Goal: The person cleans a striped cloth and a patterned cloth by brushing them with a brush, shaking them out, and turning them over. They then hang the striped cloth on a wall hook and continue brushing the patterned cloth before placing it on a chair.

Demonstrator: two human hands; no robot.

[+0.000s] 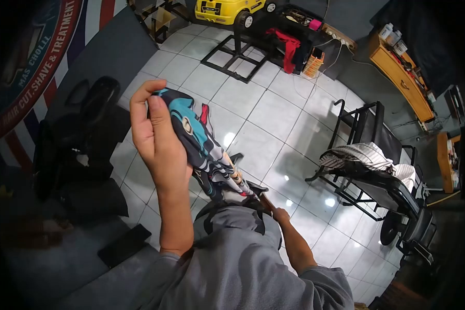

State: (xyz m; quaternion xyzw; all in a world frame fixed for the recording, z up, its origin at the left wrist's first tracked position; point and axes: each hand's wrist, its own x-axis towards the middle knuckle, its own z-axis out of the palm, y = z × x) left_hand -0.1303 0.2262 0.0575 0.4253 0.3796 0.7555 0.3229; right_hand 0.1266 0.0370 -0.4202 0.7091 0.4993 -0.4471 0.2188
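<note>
My left hand [157, 132] is raised at the left of the view, thumb in front and fingers curled behind, gripping a folded patterned cloth [194, 132]. The cloth is black, teal, white and red. It hangs down in long folds toward my lap, where its lower end bunches up. My right hand [280, 214] is low beside my right thigh, closed at a narrow brownish piece [267, 202] close to the cloth's lower end. What that piece is I cannot make out.
A black reclining chair [364, 181] with a striped cloth [367, 156] stands at the right. Ahead are a black metal frame [235, 58], a yellow toy car [226, 11] and a red cloth [289, 49]. A wooden drawer unit [403, 77] is at the upper right.
</note>
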